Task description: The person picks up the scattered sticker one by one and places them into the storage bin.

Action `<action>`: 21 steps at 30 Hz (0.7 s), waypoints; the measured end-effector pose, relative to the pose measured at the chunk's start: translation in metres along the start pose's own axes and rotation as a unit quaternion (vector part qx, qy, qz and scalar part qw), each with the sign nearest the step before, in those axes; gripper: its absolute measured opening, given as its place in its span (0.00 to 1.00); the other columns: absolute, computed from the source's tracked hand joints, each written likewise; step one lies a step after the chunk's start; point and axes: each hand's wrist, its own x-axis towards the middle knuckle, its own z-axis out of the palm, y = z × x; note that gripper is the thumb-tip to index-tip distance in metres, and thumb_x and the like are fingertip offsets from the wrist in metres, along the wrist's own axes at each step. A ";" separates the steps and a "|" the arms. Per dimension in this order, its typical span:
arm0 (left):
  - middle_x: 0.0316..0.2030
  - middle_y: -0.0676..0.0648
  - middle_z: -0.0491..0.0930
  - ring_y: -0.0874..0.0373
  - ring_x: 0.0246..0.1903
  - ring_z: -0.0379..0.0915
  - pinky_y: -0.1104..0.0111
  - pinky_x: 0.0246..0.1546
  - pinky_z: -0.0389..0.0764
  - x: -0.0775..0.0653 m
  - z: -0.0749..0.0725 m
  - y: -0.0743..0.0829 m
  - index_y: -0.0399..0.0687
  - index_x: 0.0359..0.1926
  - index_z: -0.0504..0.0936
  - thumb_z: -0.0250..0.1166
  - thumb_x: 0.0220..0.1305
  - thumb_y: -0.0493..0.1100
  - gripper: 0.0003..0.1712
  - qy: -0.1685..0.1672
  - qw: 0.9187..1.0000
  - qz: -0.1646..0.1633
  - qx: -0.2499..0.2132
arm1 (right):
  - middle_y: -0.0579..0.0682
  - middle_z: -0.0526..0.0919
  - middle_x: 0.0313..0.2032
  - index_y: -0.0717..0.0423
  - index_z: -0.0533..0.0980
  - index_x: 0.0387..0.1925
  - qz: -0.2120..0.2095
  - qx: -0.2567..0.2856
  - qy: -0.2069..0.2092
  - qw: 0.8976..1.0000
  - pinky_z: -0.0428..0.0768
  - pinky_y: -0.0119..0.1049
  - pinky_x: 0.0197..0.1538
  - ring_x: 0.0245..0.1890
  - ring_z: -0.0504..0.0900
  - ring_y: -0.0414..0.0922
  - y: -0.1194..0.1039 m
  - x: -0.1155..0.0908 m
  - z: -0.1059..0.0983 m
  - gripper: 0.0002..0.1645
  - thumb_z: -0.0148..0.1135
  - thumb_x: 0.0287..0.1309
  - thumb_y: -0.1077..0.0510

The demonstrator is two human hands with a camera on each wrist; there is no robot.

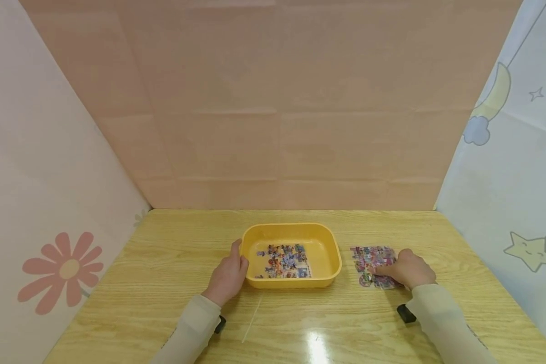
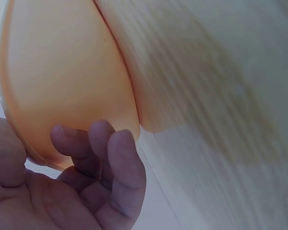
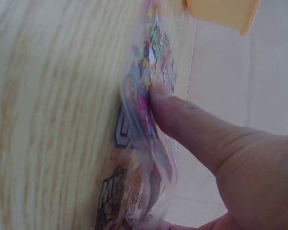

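A yellow plastic tub [image 1: 291,284] stands on the table, with a clear sheet of colourful cartoon stickers [image 1: 284,261] lying in it. My left hand [image 1: 228,275] holds the tub's left end. In the left wrist view its curled fingers [image 2: 127,167] lie by the outer wall, with the thumb near the rim. Right of the tub are shiny sticker sheets [image 1: 373,258], printed in pink and purple. My right hand [image 1: 411,270] grips their right side, the thumb [image 3: 192,120] on top. The other fingers are mostly hidden. Near the thumb the sheets bend in the right wrist view.
The wood-grain table [image 1: 186,232] reaches back to a creased pinkish-brown backdrop [image 1: 277,126]. Patterned white walls stand left [image 1: 50,177] and right [image 1: 505,192]. A dark strap piece [image 1: 406,314] shows under the right wrist, and light glares off the table's front.
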 end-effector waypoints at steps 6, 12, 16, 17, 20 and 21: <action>0.14 0.50 0.66 0.60 0.12 0.58 0.69 0.14 0.60 -0.001 -0.002 0.002 0.34 0.73 0.54 0.46 0.76 0.41 0.30 -0.007 1.000 -0.009 -0.003 | 0.46 0.65 0.14 0.53 0.65 0.19 -0.009 0.035 -0.006 0.999 0.62 0.36 0.22 0.15 0.61 0.41 0.003 0.001 0.003 0.35 0.72 0.48 0.31; 0.14 0.50 0.66 0.60 0.12 0.59 0.69 0.14 0.61 -0.002 -0.003 0.004 0.33 0.73 0.54 0.46 0.76 0.41 0.30 -0.008 1.000 -0.005 -0.001 | 0.41 0.60 0.11 0.45 0.62 0.11 -0.021 0.047 -0.010 0.999 0.61 0.36 0.22 0.14 0.58 0.40 0.005 0.002 0.002 0.32 0.72 0.51 0.37; 0.14 0.51 0.66 0.60 0.12 0.58 0.69 0.14 0.60 -0.002 -0.003 0.004 0.33 0.73 0.54 0.46 0.76 0.40 0.30 -0.006 1.000 -0.003 0.000 | 0.42 0.62 0.12 0.46 0.63 0.12 -0.029 0.045 -0.008 0.999 0.62 0.38 0.24 0.16 0.59 0.41 0.006 0.002 0.001 0.30 0.70 0.53 0.40; 0.14 0.51 0.65 0.60 0.12 0.58 0.69 0.14 0.60 -0.002 -0.003 0.004 0.33 0.73 0.54 0.46 0.76 0.40 0.30 -0.006 1.000 -0.002 0.000 | 0.42 0.62 0.12 0.46 0.63 0.12 -0.030 0.045 -0.009 0.999 0.62 0.38 0.25 0.16 0.59 0.41 0.006 0.002 0.002 0.30 0.70 0.54 0.40; 0.13 0.51 0.65 0.60 0.12 0.58 0.69 0.14 0.60 -0.002 -0.004 0.004 0.33 0.73 0.55 0.46 0.76 0.40 0.30 -0.004 1.000 0.001 -0.001 | 0.43 0.63 0.14 0.47 0.63 0.13 -0.032 0.044 -0.008 0.998 0.62 0.38 0.25 0.17 0.60 0.41 0.007 0.002 0.001 0.29 0.70 0.54 0.41; 0.13 0.51 0.65 0.60 0.12 0.58 0.69 0.14 0.60 -0.002 -0.004 0.004 0.32 0.73 0.55 0.46 0.76 0.40 0.30 -0.004 1.000 0.001 -0.001 | 0.44 0.63 0.15 0.48 0.63 0.14 -0.033 0.044 -0.007 0.998 0.62 0.38 0.25 0.17 0.61 0.42 0.007 0.002 0.001 0.29 0.69 0.54 0.41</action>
